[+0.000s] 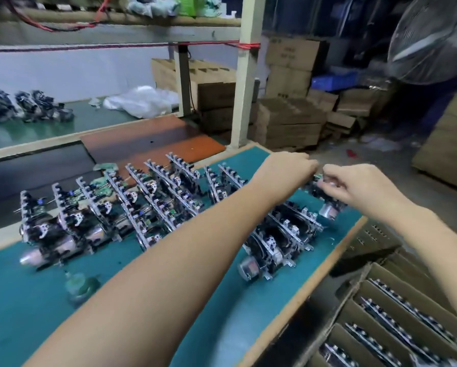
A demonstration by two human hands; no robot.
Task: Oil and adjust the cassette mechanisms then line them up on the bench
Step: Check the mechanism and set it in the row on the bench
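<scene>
One cassette mech (pixel 325 197) is held up over the far right corner of the bench (pixel 148 308), just above the green mat, w/ its silver motor can hanging at the underside. It is gripped by the right hand (pixel 359 185), fingers curled round its top edge. The left hand (pixel 288 165) is brought in from the other side, fingertips pinched on the same mech's upper end; what exactly is pinched can't be told, too blurred.

Below and slightly left of the held unit, a short row of mechs (pixel 280 234) is stood on the mat near the bench's right edge. Further left, a longer row of mechs (pixel 121 202) is lined up across the mat, each tilted, approx. parallel. A small clear bottle (pixel 80 286) is seen on the mat nr the front, well apart from both rows.

At lower right, beside the bench, an open carton (pixel 407 321) w/ cardboard dividers is seen, more units slotted in it. On the back bench at far left, a few mechs (pixel 28 105) are grouped; a white plastic bag (pixel 142 100) lies to their right. Stacked cartons (pixel 288 112) and a fan (pixel 433 38) are seen behind.
</scene>
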